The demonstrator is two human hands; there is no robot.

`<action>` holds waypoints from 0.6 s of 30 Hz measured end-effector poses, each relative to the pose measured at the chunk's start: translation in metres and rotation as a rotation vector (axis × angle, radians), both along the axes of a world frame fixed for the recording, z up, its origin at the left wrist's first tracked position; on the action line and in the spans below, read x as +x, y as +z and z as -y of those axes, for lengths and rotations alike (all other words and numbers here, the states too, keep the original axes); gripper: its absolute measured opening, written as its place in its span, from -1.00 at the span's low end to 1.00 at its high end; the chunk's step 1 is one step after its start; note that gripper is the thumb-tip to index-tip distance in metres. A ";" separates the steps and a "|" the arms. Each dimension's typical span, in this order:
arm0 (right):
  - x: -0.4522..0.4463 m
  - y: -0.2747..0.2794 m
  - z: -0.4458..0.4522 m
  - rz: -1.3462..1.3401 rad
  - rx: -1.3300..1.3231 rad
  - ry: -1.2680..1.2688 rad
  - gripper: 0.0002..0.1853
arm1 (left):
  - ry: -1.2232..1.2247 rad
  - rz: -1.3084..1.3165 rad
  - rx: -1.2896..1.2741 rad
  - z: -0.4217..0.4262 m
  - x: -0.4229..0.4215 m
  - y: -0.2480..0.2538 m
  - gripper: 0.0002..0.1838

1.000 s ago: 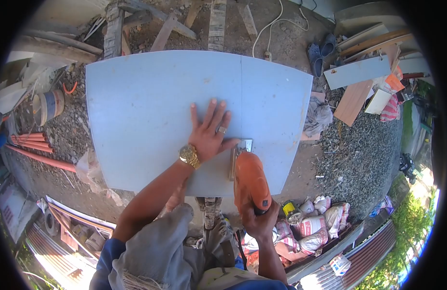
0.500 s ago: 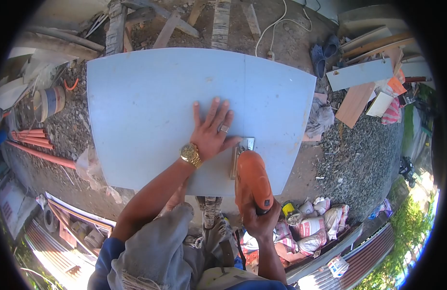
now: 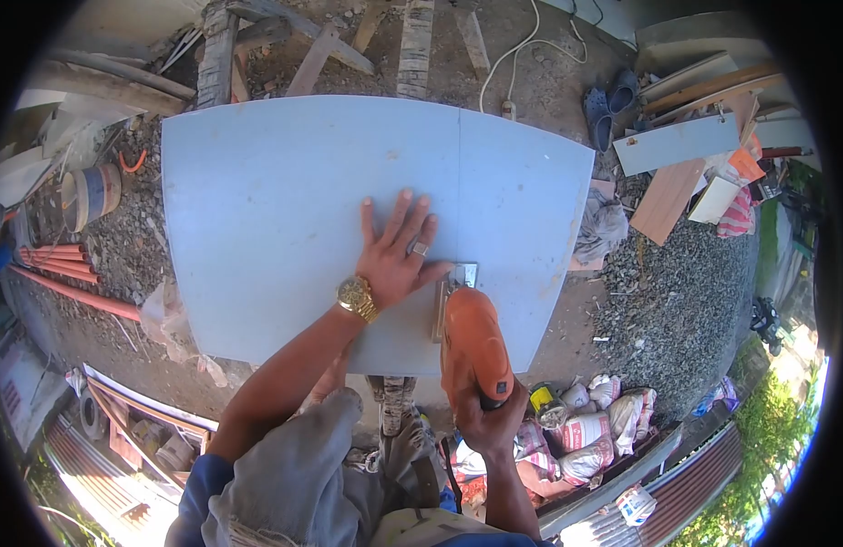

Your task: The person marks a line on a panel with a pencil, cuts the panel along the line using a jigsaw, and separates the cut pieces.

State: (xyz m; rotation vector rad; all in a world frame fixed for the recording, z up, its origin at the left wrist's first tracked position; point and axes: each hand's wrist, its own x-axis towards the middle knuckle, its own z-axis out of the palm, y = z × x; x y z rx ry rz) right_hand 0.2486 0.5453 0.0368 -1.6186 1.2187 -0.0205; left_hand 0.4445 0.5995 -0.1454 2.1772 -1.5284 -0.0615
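Note:
A large pale blue-grey board [image 3: 294, 201] with a thin straight line across its right part lies in front of me. My left hand [image 3: 396, 251] rests flat on it with fingers spread, a ring and a gold watch [image 3: 356, 297] on that arm. The thumb tip is beside the metal base plate [image 3: 464, 273] of an orange power tool [image 3: 476, 342]. My right hand [image 3: 491, 419] is wrapped round the tool's rear handle. The tool stands on the board near its front edge; its blade cannot be made out.
Wooden supports [image 3: 414, 50] show beyond and below the board. Filled sacks [image 3: 585, 433] lie at lower right, gravel [image 3: 658, 301] and wood offcuts [image 3: 668, 196] at right. Orange pipes [image 3: 71, 292] and a bucket [image 3: 91, 197] are at left. A white cable [image 3: 513, 68] and clogs [image 3: 599, 118] lie beyond.
The view has shifted slightly. Both hands and the tool keep almost the same place on the board.

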 end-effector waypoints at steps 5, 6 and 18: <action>0.003 0.002 0.000 -0.002 -0.014 -0.003 -0.79 | 0.007 0.010 -0.004 -0.001 0.000 0.000 -0.17; 0.004 0.002 0.000 0.000 -0.028 0.003 -0.79 | 0.008 0.013 -0.008 -0.001 0.001 0.000 -0.18; -0.001 -0.006 -0.009 -0.004 0.155 -0.157 -0.77 | -0.065 0.042 0.119 0.008 0.021 0.006 0.00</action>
